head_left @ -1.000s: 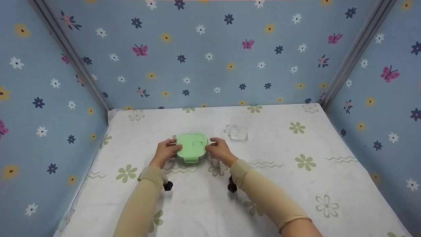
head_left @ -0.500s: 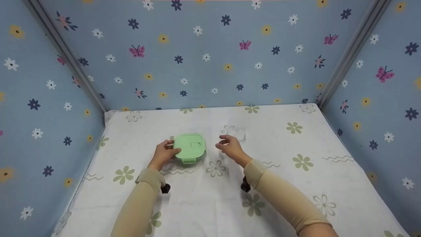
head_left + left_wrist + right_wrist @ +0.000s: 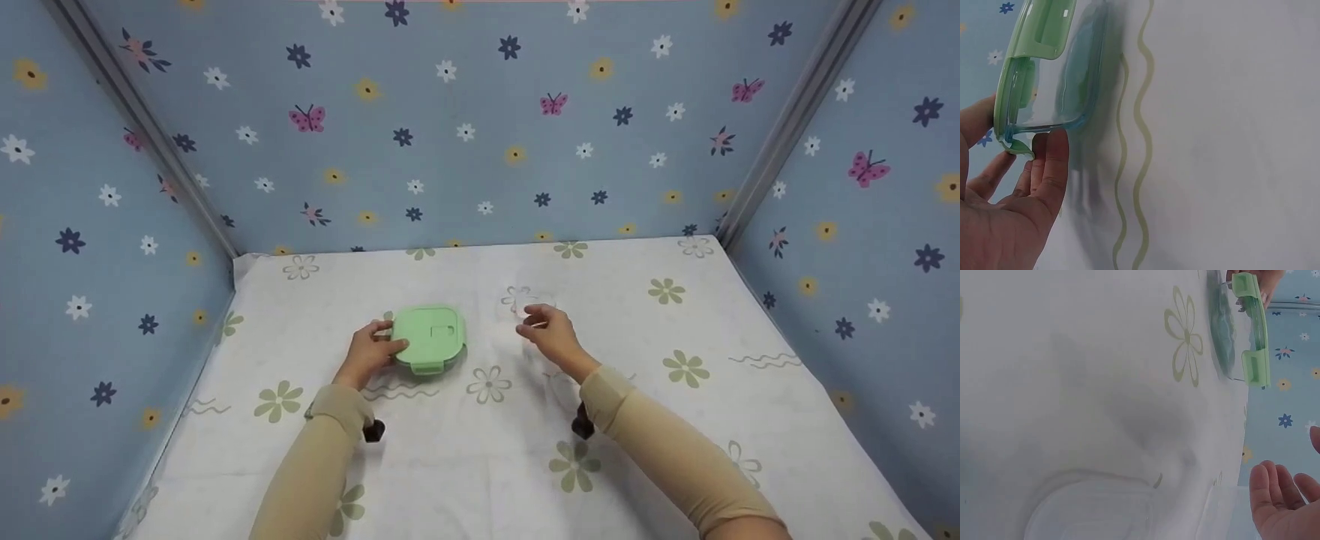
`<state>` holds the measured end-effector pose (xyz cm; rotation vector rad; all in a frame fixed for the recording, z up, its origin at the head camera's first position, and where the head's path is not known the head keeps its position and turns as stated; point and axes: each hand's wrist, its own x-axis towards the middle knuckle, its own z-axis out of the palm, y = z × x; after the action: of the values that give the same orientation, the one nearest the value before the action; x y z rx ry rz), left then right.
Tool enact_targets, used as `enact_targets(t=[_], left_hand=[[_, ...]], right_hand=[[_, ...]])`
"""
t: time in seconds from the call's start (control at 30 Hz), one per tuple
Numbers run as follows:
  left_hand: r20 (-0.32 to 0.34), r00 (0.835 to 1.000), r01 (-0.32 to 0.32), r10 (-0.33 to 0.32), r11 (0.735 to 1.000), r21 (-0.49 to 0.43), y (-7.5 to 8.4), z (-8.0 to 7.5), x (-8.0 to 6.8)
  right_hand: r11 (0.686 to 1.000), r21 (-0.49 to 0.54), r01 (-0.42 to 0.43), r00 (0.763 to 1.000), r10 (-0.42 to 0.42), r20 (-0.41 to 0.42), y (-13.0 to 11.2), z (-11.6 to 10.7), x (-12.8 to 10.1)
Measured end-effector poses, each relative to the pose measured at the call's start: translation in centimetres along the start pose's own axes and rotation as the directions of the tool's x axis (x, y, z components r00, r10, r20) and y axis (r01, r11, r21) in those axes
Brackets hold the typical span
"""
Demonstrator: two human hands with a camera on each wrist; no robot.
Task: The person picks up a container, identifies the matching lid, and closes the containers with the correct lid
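A glass food container with a light green clip lid [image 3: 429, 335] sits upright near the middle of the table. My left hand [image 3: 369, 351] holds its left side, the thumb on the lid's edge. In the left wrist view, the left fingers [image 3: 1053, 163] meet the glass wall below a loose green clip [image 3: 1019, 147]. To the right of the container, my right hand [image 3: 553, 334] hovers with loosely bent fingers and nothing between them. A clear plastic container [image 3: 1095, 512] lies near that hand in the right wrist view, with another clear piece [image 3: 1221, 512] beside it.
A white cloth [image 3: 450, 465] printed with flowers and wavy lines covers the table. Blue patterned panels [image 3: 465, 97] stand at the back and both sides, joined by grey corner posts [image 3: 795, 127].
My right hand has let go of the green lid's right side and moved away to the right. My left hand has stayed on the container. The head view has turned slightly right.
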<state>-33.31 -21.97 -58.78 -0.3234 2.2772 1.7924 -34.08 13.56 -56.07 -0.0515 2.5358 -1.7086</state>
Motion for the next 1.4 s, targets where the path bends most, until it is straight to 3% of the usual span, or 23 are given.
enact_targets(t=[0.6,0.83,1.4], left_hand=[[0.004,1.000,0.026,-0.026,0.999,-0.033,0.2,-0.1,-0.3],[-0.003,1.000,0.031,-0.031,0.999,-0.025,0.2,-0.1,-0.2],[-0.005,0.999,0.036,-0.036,0.999,-0.025,0.2,0.2,-0.5]], right_hand=[[0.999,0.049,-0.024,0.995,0.029,-0.097,2.4,-4.0,0.9],[0.992,0.084,-0.094,0.988,0.103,-0.111,3.3,-4.8,1.7],[0.991,0.048,-0.125,0.990,0.127,-0.054,4.5,-5.4,4.4]])
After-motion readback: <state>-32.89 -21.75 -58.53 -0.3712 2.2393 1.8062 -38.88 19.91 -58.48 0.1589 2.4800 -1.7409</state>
